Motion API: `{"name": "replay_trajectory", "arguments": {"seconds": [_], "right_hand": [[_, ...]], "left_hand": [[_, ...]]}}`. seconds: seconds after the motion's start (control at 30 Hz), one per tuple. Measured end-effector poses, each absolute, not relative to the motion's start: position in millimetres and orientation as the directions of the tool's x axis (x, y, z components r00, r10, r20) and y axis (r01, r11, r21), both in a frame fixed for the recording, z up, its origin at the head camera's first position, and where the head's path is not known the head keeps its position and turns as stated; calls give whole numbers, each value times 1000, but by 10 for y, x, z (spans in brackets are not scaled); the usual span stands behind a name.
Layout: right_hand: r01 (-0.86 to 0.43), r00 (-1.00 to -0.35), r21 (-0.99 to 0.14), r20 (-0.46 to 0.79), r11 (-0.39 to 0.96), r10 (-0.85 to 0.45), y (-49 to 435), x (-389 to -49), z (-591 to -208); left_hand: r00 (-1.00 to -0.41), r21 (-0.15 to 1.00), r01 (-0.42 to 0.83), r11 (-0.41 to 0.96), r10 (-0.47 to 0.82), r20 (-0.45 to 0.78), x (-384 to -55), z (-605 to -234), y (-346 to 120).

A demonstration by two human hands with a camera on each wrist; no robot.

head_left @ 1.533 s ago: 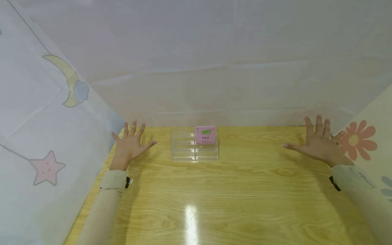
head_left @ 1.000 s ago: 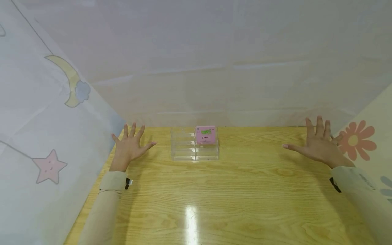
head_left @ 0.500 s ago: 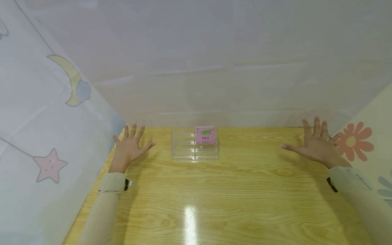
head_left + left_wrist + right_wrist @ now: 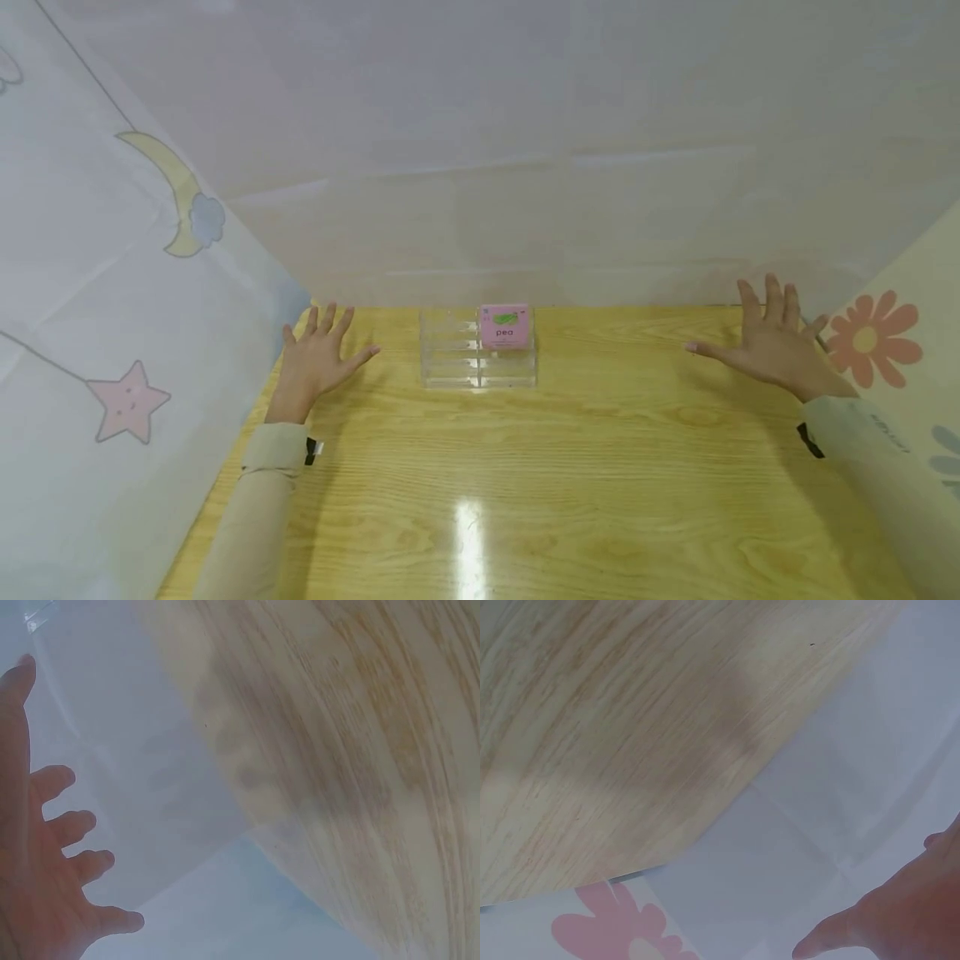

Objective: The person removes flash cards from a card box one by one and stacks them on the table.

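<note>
My left hand (image 4: 312,362) is held palm down near the back left corner of the table, fingers spread and straight, holding nothing. On the far right my right hand (image 4: 776,350) spreads its fingers in the same way, also holding nothing. Between them, at the table's back edge, stands a clear plastic rack (image 4: 450,367) with two columns of stepped slots. A pink card (image 4: 505,327) with a green pea pod picture and the word "pea" stands upright in the right column, toward the back. The left wrist view shows the left hand's (image 4: 45,855) spread fingers; the right hand (image 4: 907,907) is partly cut off in its view.
The wooden table (image 4: 600,483) is bounded by a pale back sheet (image 4: 480,167). A left sheet (image 4: 75,275) carries a moon and a star, a right one a red flower (image 4: 873,337). Light glares on the table's front.
My right hand has shifted slightly left and up in the head view, fingers still spread. The left hand stays almost in place; rack and card keep their places on the table.
</note>
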State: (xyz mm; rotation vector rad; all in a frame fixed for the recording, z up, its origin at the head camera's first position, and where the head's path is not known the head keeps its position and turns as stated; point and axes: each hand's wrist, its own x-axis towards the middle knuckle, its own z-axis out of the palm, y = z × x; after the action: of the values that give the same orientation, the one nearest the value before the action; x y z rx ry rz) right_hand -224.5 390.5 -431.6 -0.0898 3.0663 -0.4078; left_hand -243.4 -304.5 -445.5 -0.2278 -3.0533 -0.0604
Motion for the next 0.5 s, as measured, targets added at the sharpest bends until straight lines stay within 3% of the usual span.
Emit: {"name": "replay_trajectory", "arguments": {"seconds": [0.3,0.5], "right_hand": [[-64,-998,-281,-11,958,-70,3839,-2256,-4268],[-85,-996,-335,6,938,-88,3790,-2277,-4266]], "left_hand": [[-985,58,154,986,148,87,-2430,-4420,-3035],[-981,141,183,973,171,94,-2443,-4366,-2978]]}}
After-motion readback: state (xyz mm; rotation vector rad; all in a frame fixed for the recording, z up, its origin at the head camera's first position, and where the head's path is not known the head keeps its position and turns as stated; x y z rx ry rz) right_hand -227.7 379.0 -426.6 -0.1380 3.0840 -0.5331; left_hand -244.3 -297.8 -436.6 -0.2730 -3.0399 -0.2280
